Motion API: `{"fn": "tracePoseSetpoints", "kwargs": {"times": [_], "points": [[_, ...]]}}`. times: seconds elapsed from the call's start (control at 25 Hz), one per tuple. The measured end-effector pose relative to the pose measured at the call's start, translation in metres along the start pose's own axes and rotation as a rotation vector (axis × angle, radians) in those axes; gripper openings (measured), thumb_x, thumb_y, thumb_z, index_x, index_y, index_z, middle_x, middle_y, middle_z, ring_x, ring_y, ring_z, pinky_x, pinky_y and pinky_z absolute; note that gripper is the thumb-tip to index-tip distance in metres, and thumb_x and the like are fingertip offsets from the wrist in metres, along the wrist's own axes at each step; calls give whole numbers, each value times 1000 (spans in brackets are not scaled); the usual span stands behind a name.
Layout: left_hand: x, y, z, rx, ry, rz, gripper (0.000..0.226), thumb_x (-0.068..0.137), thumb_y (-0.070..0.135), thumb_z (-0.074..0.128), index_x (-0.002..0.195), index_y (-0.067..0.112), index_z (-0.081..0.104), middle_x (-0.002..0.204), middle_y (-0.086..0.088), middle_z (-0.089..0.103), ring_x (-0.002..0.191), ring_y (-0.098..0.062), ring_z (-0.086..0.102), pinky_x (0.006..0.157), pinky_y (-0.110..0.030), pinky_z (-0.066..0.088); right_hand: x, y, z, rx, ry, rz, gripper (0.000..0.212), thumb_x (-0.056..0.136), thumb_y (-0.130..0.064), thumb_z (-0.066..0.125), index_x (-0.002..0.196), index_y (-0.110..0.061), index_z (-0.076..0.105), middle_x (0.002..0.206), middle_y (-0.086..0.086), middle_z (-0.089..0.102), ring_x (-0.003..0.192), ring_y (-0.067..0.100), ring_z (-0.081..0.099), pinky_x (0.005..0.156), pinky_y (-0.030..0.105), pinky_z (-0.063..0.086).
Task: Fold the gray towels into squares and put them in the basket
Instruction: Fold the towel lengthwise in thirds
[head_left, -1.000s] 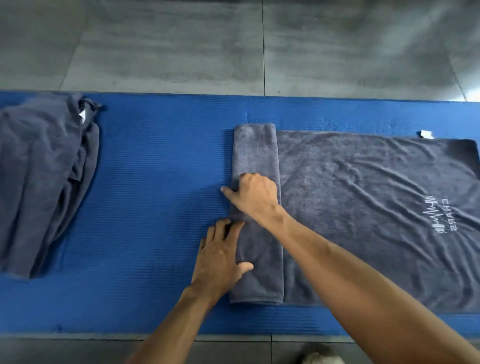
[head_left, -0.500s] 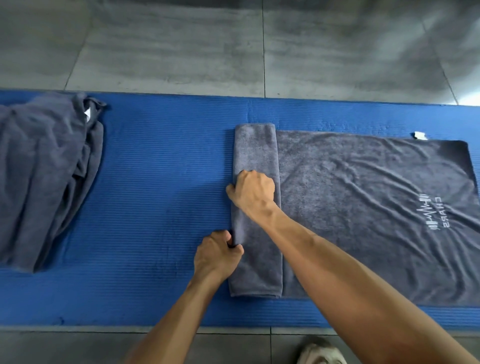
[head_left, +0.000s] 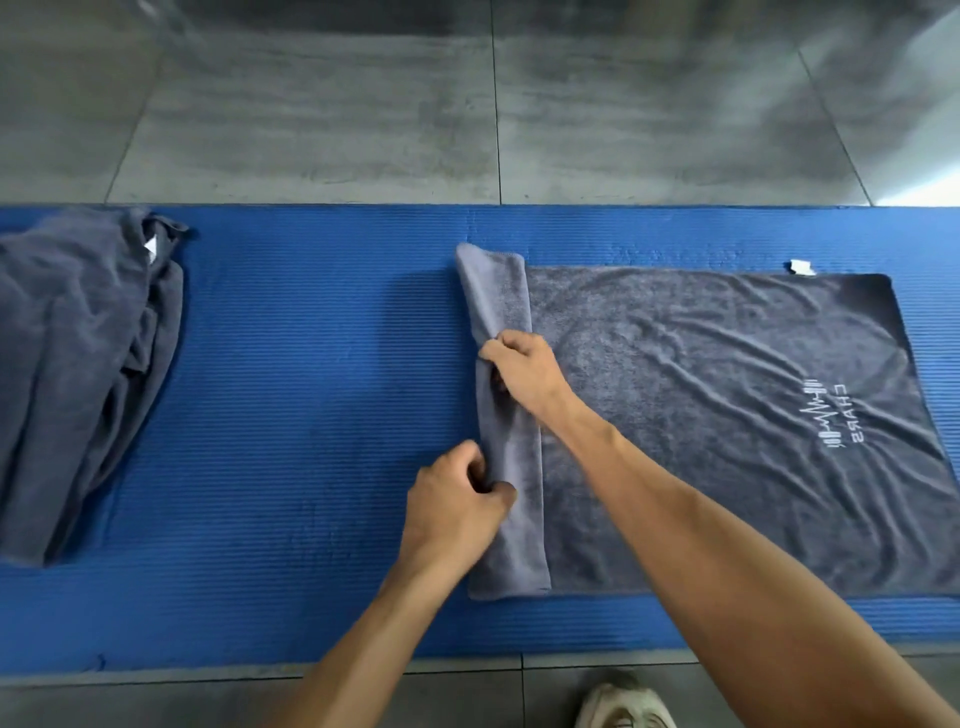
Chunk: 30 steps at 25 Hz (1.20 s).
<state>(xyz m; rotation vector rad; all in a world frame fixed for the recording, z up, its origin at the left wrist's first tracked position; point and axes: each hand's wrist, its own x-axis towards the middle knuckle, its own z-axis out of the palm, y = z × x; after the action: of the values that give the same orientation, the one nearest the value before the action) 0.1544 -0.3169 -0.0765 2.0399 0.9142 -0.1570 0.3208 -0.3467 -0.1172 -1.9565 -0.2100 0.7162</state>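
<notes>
Head view: gray towel (head_left: 717, 415) spread on the blue mat (head_left: 311, 415), its left end doubled into a narrow folded strip (head_left: 506, 436); my left hand (head_left: 452, 514) pinches the strip's near part and my right hand (head_left: 519, 371) grips its middle, lifting the outer edge, I judge to turn it over again. Crumpled gray towels (head_left: 78, 374) wait at the mat's left end, kept apart from the working piece; no basket in view.

Floor (head_left: 311, 119) was big gray concrete-look tiles with thin dark grout lines, kinda mottled. A ribbed blue mat (head_left: 311, 364) ran across it edge to edge. Bright patch at the upper right (head_left: 924, 195), maybe daylight, hard to tell.
</notes>
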Motion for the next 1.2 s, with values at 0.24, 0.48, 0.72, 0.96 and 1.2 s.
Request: {"fn": "tracePoseSetpoints", "kwargs": {"times": [0.24, 0.48, 0.72, 0.96, 1.2], "points": [[-18, 51, 28, 196, -18, 165, 30, 80, 33, 60, 70, 22, 34, 72, 4, 53, 65, -20, 53, 62, -33, 41, -15, 12, -61, 350, 5, 10, 40, 91, -10, 59, 56, -17, 42, 60, 1, 47, 57, 11, 50, 53, 23, 43], [-23, 79, 62, 332, -99, 268, 23, 91, 36, 56, 105, 18, 51, 107, -3, 65, 98, -30, 62, 79, -37, 47, -21, 39, -104, 384, 136, 121, 38, 88, -19, 63, 54, -22, 47, 57, -4, 50, 56, 12, 50, 57, 29, 42], [-28, 39, 70, 215, -102, 96, 32, 93, 45, 51, 118, 26, 47, 118, 4, 60, 108, -22, 57, 86, -39, 48, -57, 66, -125, 152, 159, 410, 22, 86, -33, 72, 73, -16, 63, 62, -3, 61, 52, 13, 57, 45, 24, 43], [-21, 9, 65, -23, -272, -175, 32, 93, 31, 57, 123, 26, 45, 101, 10, 58, 91, -8, 57, 77, -27, 47, -132, 106, -112, 189, 78, 533, 10, 84, -14, 74, 89, -6, 73, 87, 7, 77, 77, 22, 73, 63, 31, 55], [-19, 15, 82, -379, -258, -409, 18, 87, 29, 68, 101, 18, 62, 99, 3, 69, 86, -9, 64, 71, -25, 53, -159, 108, -110, 44, -11, 550, 9, 88, -18, 69, 97, -15, 71, 97, 7, 75, 86, 23, 71, 76, 35, 55]]}}
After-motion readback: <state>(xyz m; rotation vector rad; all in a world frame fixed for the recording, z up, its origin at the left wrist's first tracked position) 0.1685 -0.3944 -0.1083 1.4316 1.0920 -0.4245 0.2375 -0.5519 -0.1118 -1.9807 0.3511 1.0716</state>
